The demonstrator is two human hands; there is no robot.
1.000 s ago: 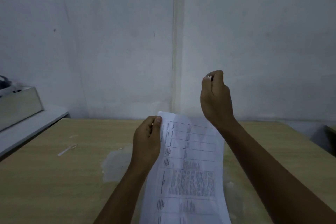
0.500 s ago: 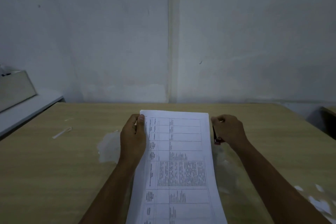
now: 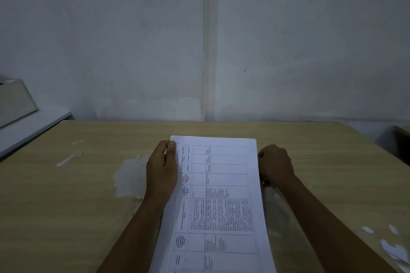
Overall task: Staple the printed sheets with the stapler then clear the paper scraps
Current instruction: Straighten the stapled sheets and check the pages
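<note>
The printed sheets (image 3: pixel 221 206), white pages with a table of text, lie lengthwise over the wooden table (image 3: pixel 66 217) in front of me. My left hand (image 3: pixel 163 173) grips their top left corner, thumb on top. My right hand (image 3: pixel 275 165) is closed at the right edge of the sheets. It holds a small dark and red stapler (image 3: pixel 265 182), of which only a bit shows below the hand. White paper scraps (image 3: pixel 390 248) lie scattered on the table at the lower right.
A thin white strip (image 3: pixel 68 158) lies on the table at the left. A pale worn patch (image 3: pixel 128 175) marks the tabletop beside my left hand. A grey box (image 3: pixel 15 99) stands on a white ledge at the far left. The wall is right behind the table.
My right hand has come down from its raised position to the right edge of the sheets. The sheets have dropped lower and flatter toward the table, and the paper scraps have come into view.
</note>
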